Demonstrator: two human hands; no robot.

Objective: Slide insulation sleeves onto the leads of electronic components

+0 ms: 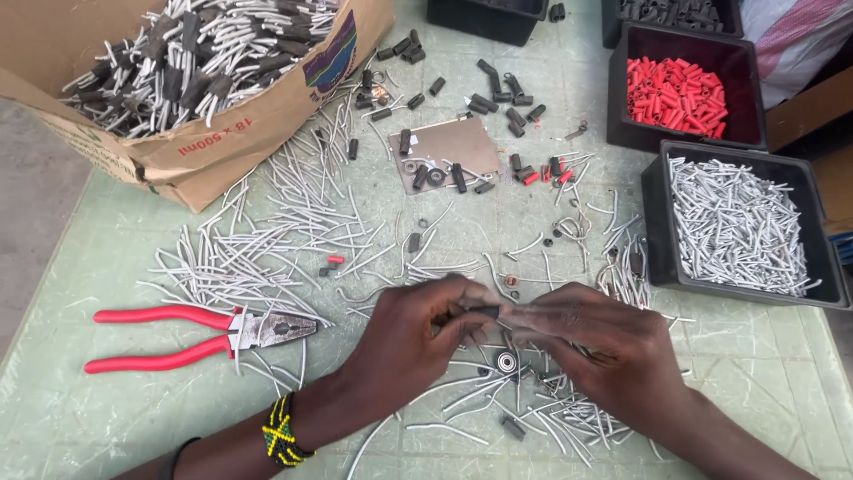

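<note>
Two bare hands meet low in the centre of the view, over a pale green table (782, 356). The left hand (413, 342), with a beaded wristband (283, 433) of black, yellow and green, has its fingers curled and pinches a small black sleeve (484, 311) between thumb and fingertips. The right hand (591, 342) comes in from the other side with its fingers closed toward the same small piece; it is blurred, so exactly what it grips cannot be told. The black sleeve sits right where the two hands' fingertips meet.

Just below the hands a small round metal bearing (507, 362) lies on the table among loose grey wire pieces (258, 249), which spread thickly across the surface to the left and in front. Further left, well apart from the hands, red-handled pliers (191, 336) lie flat with their jaws pointing right.

Beyond the hands, near the middle, a small metal plate (475, 142) lies flat with a few black sleeves and rings on it, and more black sleeves are scattered around it. At upper left a cardboard box (222, 133) leans, full of grey wires with black ends. At right stand two black bins: the nearer black tray (657, 222) holds grey wire pieces, and the farther black tray (622, 89) holds red sleeves (677, 96).
</note>
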